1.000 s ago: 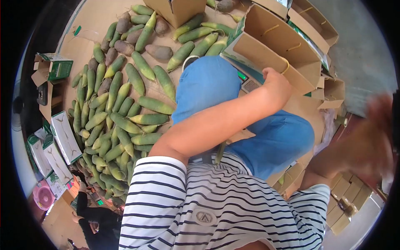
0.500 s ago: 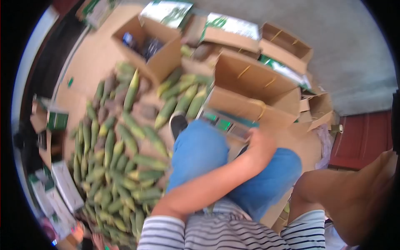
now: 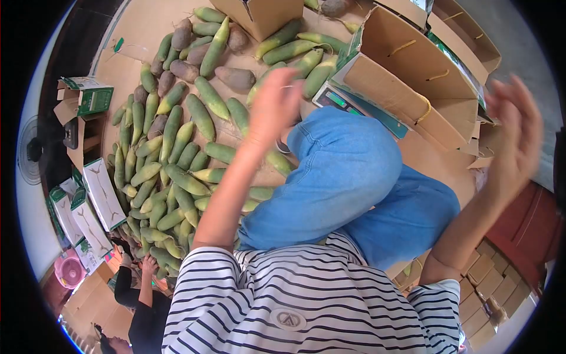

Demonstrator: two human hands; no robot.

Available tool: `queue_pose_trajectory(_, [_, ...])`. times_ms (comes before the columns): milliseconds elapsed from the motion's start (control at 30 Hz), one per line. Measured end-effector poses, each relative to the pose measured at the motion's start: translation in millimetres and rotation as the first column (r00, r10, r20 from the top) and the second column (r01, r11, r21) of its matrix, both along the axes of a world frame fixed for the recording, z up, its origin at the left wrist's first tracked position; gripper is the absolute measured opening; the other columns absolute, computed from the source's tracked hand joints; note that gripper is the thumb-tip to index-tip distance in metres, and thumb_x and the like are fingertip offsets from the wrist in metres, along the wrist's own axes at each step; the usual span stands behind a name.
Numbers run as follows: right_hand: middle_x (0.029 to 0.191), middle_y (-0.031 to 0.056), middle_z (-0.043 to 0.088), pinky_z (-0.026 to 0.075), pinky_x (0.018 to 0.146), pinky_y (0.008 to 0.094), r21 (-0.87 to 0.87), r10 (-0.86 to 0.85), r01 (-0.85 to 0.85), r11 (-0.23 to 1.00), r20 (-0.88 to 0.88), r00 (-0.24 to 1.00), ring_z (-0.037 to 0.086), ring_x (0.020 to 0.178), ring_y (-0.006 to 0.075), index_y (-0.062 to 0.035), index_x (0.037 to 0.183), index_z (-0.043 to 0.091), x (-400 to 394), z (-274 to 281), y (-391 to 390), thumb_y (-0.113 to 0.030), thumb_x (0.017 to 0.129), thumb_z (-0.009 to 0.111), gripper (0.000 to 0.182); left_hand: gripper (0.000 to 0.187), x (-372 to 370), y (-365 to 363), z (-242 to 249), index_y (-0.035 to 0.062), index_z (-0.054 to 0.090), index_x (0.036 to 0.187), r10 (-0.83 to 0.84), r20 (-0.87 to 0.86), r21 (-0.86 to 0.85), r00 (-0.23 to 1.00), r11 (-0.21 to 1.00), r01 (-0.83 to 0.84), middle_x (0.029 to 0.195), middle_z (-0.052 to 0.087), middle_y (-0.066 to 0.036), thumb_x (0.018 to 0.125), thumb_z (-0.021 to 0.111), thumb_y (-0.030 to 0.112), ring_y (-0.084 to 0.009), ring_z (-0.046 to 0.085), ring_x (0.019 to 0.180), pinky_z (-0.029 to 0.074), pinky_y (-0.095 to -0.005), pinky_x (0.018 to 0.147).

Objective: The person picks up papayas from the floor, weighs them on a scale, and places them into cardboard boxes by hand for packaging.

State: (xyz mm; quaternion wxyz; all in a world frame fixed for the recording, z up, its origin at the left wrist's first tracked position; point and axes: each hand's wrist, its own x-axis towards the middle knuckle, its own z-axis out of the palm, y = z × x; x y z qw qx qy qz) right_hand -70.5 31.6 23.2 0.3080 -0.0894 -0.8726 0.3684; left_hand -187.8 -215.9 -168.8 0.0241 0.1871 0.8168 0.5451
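Green radishes (image 3: 203,118) lie heaped on the floor to the left, with several duller purplish roots (image 3: 236,77) among them. My left hand (image 3: 276,106), blurred by motion, is over the near side of the heap, fingers extended and nothing visible in it. Off to the right, my right hand (image 3: 514,133) is raised with its fingers apart, holding nothing, near the open cardboard box (image 3: 407,88) with yellow rope handles. That box rests on a scale (image 3: 339,101) with green lit displays, partly hidden by my knee (image 3: 354,147).
Another cardboard box (image 3: 259,17) stands beyond the radishes. White and green boxes (image 3: 105,192) line the left side. A person in black (image 3: 147,312) reaches towards the heap at lower left. Stacked brown cartons (image 3: 489,283) and a red panel (image 3: 530,227) are on the right.
My left hand has moved from the scale's edge leftwards over the radishes. My right hand has risen from the lower right. The view has shifted, showing more of the heap and my shirt.
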Motion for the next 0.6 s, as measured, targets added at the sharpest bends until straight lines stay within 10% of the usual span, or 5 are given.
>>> queue_pose_trajectory(100, [0.109, 0.0116, 0.061, 0.046, 0.087, 0.0308, 0.081, 0.011, -0.035, 0.996, 0.279, 0.96, 0.059, 0.1, 0.0197, -0.0001, 0.12, 0.053, -17.4, -53.0, 41.9, -0.017, 0.09, 0.055, 0.034, 0.035, -10.5, -89.5, -145.9, -0.0046, 0.055, 0.106, 0.207, 0.033, -0.501, 0.978, 0.85, -0.163, 0.099, 0.061, -0.022, 0.081, 0.063, 0.019, -0.0318, 0.06, 0.095, 0.048, -0.0379, 0.081])
queue_pose_trajectory(233, [0.11, 0.0136, 0.061, 0.043, 0.092, 0.0355, 0.426, -0.011, -0.258, 0.867, 0.535, 0.845, 0.057, 0.104, 0.0286, -0.0023, 0.122, 0.052, -6.5, -100.3, 74.4, -0.022, 0.084, 0.061, 0.043, 0.042, 23.2, -148.7, -262.5, -0.0053, 0.057, 0.1, 0.5, 0.277, -0.67, 0.82, 0.713, -0.209, 0.094, 0.063, -0.022, 0.075, 0.07, 0.026, -0.0353, 0.061, 0.086, 0.047, -0.0442, 0.074])
queue_pose_trajectory(333, [0.106, 0.0163, 0.061, 0.043, 0.089, 0.0391, 0.331, -0.006, -0.361, 0.872, 0.744, 0.669, 0.056, 0.102, 0.0338, -0.0024, 0.118, 0.053, 3.0, -127.7, 92.1, -0.023, 0.083, 0.061, 0.041, 0.046, 32.1, -157.6, -295.4, -0.004, 0.059, 0.098, 0.491, 0.828, -0.446, 0.271, 0.869, -0.213, 0.086, 0.064, -0.016, 0.073, 0.074, 0.031, -0.0266, 0.062, 0.067, 0.048, -0.0397, 0.055])
queue_pose_trajectory(400, [0.101, 0.0182, 0.061, 0.044, 0.084, 0.0406, 0.066, 0.109, -0.376, 0.924, 0.898, 0.426, 0.056, 0.098, 0.0358, -0.0024, 0.112, 0.054, -2.7, -133.7, 98.1, -0.021, 0.084, 0.06, 0.034, 0.046, 37.7, -158.5, -312.5, -0.0026, 0.06, 0.096, 0.52, 0.792, -0.476, 0.319, 0.854, -0.212, 0.08, 0.063, -0.012, 0.071, 0.075, 0.033, -0.0211, 0.057, 0.056, 0.043, -0.0344, 0.046])
queue_pose_trajectory(600, [0.1, 0.0163, 0.061, 0.045, 0.081, 0.0429, 0.215, 0.073, -0.427, 0.878, 0.823, 0.563, 0.056, 0.097, 0.035, -0.0025, 0.107, 0.056, 0.4, -145.3, 100.1, -0.019, 0.081, 0.062, 0.031, 0.045, 29.9, -134.0, -268.4, 0.0056, 0.059, 0.098, 0.473, 0.815, -0.377, 0.335, 0.872, -0.314, 0.073, 0.059, -0.006, 0.074, 0.072, 0.041, -0.0186, 0.056, 0.058, 0.045, -0.032, 0.047])
